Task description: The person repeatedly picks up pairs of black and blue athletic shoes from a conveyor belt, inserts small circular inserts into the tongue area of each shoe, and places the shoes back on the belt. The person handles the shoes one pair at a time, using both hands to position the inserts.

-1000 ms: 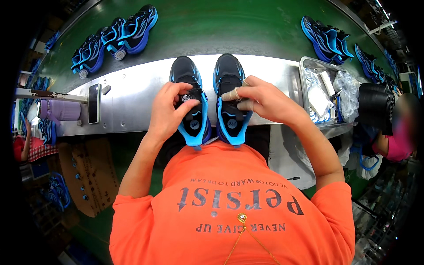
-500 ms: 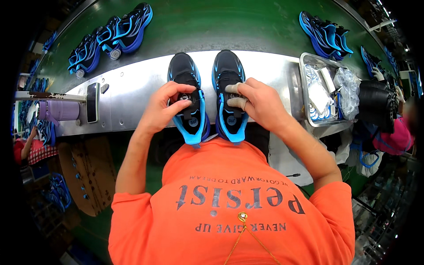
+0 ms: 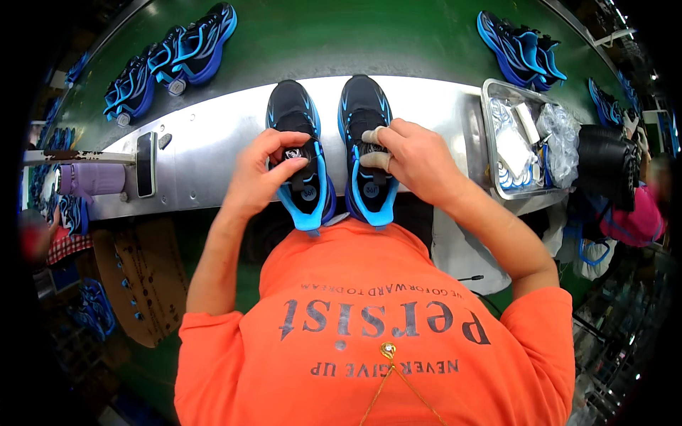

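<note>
Two black sneakers with bright blue collars stand side by side before me on the metal bench, toes pointing away and heels against my orange shirt. My left hand (image 3: 264, 165) pinches the tongue of the left sneaker (image 3: 290, 101) between thumb and fingers, where a round pale mark shows. On the right sneaker (image 3: 363, 99), my right hand (image 3: 408, 154) grips the tongue in the same way; its thumb and a finger wear pale finger covers. Round blue marks show on both insoles. The right hand's fingers partly hide that tongue.
The metal bench (image 3: 213, 149) runs along a green conveyor (image 3: 341, 35) bearing more blue-black sneakers (image 3: 206, 42) at left and right. A metal tray (image 3: 490, 153) of plastic bags and small parts sits at right. At left are a phone (image 3: 145, 165) and a purple cup (image 3: 99, 179).
Both hands keep their hold on the tongues, with only slight finger shifts. Sneakers on the conveyor appear slightly farther left, and the whole view has shifted a little.
</note>
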Available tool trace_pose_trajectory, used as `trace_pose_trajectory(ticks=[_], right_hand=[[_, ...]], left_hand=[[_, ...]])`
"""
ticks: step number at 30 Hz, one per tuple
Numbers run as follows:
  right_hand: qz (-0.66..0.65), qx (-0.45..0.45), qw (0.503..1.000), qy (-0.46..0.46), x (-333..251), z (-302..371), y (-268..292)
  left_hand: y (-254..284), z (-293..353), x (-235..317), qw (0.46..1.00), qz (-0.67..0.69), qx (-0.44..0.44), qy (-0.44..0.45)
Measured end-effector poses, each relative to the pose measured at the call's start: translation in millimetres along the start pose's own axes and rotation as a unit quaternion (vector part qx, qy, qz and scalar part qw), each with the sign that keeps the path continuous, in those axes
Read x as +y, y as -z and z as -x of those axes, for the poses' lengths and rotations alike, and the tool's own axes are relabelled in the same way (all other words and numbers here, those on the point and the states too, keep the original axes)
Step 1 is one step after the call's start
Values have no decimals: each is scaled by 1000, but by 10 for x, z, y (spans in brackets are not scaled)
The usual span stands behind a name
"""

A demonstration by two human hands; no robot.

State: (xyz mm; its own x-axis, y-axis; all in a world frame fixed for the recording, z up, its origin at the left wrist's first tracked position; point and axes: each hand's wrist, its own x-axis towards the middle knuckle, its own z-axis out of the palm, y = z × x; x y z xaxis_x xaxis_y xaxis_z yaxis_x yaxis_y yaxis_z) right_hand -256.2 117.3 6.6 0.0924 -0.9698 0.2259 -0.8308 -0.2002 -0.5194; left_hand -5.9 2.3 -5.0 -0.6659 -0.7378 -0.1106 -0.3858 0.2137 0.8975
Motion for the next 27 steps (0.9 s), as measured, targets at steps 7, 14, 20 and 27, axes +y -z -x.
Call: trace_pose_trajectory(ticks=[7, 14, 20, 27], right_hand=[[-46, -18, 997, -56, 60, -16, 32], [-63, -166, 981, 83, 258, -215, 171], [-30, 156, 986, -46, -83, 134, -261], [-105, -31, 994, 0, 80, -49, 124]], left_hand=[[24, 46, 139, 995, -81, 13, -63], [-38, -26, 114, 995, -89, 37, -24], [96, -9, -97, 997, 58, -58, -18], [-40, 0, 83, 975, -130, 83, -158]])
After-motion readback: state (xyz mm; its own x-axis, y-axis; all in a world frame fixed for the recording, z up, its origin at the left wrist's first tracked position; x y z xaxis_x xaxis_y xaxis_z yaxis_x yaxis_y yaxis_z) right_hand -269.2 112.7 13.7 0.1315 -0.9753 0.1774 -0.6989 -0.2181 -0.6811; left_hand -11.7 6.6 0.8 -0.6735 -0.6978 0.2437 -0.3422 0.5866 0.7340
